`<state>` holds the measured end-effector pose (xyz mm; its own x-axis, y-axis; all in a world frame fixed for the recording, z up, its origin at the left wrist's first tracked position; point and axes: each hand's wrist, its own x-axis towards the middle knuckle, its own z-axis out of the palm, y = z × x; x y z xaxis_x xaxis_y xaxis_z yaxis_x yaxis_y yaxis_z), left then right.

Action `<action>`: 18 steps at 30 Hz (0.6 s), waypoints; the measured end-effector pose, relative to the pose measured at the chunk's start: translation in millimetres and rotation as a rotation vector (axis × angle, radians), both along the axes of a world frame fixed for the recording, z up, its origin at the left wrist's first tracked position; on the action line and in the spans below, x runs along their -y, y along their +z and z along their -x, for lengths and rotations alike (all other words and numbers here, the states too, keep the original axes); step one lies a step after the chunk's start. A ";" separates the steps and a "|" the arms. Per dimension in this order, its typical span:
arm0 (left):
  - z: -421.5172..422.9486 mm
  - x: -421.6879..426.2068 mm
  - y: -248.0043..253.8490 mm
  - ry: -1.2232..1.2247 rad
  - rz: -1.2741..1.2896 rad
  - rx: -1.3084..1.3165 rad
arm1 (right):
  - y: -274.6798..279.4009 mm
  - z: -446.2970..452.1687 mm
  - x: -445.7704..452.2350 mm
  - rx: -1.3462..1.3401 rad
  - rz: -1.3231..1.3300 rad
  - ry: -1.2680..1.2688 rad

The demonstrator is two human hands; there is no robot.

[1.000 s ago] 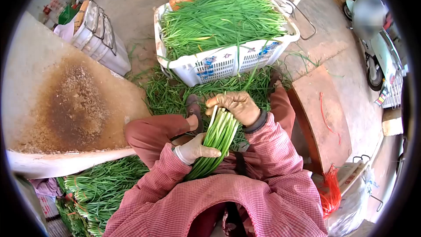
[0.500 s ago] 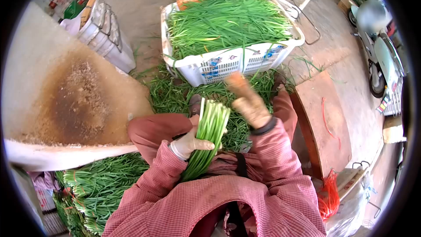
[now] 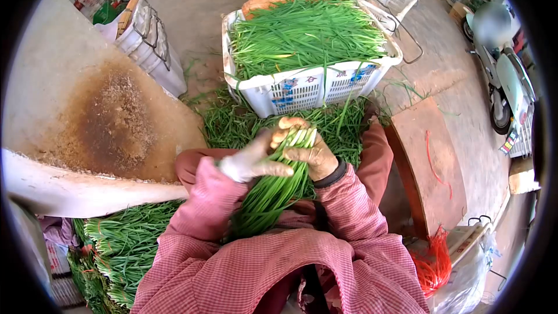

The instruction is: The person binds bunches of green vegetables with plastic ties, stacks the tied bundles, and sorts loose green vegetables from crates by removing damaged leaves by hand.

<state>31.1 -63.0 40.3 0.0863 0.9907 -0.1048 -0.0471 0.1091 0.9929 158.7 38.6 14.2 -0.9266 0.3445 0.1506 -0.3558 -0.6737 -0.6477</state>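
Observation:
A bunch of garlic chives (image 3: 272, 195) lies over my lap, its pale cut ends pointing up and away from me. My right hand (image 3: 318, 158) is closed around it near those ends, thumb across the front. Just left of the stems is my gloved left hand (image 3: 249, 164), somewhat blurred, with thumb and fingers apart; its fingertips come near the bunch, and whether they touch it I cannot tell. Ahead of both hands stands a white crate (image 3: 279, 84) heaped with loose chives (image 3: 308, 35).
Loose leaves (image 3: 232, 122) litter the floor round my feet. A stained slab (image 3: 157, 157) is at my left, with tied chive bundles (image 3: 131, 250) below it. To the right are a wooden board (image 3: 427, 157), red twine (image 3: 433, 264) and a scooter (image 3: 505, 81).
My right hand has come in from the right and taken hold of the bunch near its pale ends. My left hand has loosened its grip and shifted up and left of the stems.

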 end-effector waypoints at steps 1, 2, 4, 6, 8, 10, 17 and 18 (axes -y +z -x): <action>-7.8 3.3 -17.7 0.032 -0.017 0.037 | -2.0 3.3 1.8 -0.027 -0.036 0.026; -12.9 3.5 -18.6 -0.077 0.186 0.375 | -2.3 2.2 -2.1 0.000 -0.029 0.071; -21.4 4.0 -22.7 -0.035 0.292 0.432 | -8.4 -3.2 -3.2 0.077 -0.064 -0.001; -19.1 -1.9 -31.2 -0.124 0.313 0.440 | 3.4 -12.4 -4.4 0.143 -0.583 -0.343; -19.2 -3.6 -34.9 -0.097 0.317 0.445 | 30.3 -15.3 -9.3 0.277 -1.206 -0.720; -17.6 -2.9 -32.8 -0.058 0.288 0.488 | 37.5 -16.4 -10.0 0.291 -1.726 -0.884; -19.9 -1.3 -29.0 0.036 0.323 0.539 | 26.0 -0.9 -60.6 0.663 -1.325 -1.211; -19.9 -0.3 -26.9 0.047 0.302 0.534 | 29.0 -5.7 -96.7 0.944 -1.373 -1.123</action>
